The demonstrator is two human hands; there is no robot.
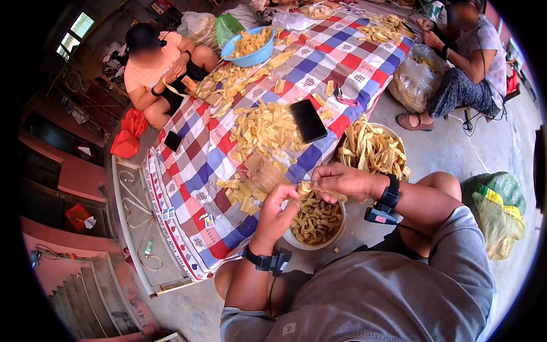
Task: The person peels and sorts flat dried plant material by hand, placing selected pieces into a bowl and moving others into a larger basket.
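Note:
Over a bowl, my left hand (pixel 277 214) and my right hand (pixel 346 181) are closed together on a pale yellow strip (pixel 305 187), which looks like tofu skin and is curled into a small loop. Fingers hide part of it. Below them the round bowl (pixel 343 227) holds many small knotted yellow pieces (pixel 316 223). Beyond my right hand, a basin is filled with long, loose yellow strips (pixel 371 147). Short cut yellow pieces (pixel 270 128) lie heaped on the checked tablecloth, just past my left hand, beside a translucent brownish sheet (pixel 265 172).
A large black phone (pixel 308 120) and a smaller one (pixel 173 141) lie on the checked table (pixel 196 196). A blue basin (pixel 249 55) stands at its far side. One co-worker (pixel 151 74) sits far left, another (pixel 470 62) far right. A green-and-yellow sack (pixel 494 214) stands right.

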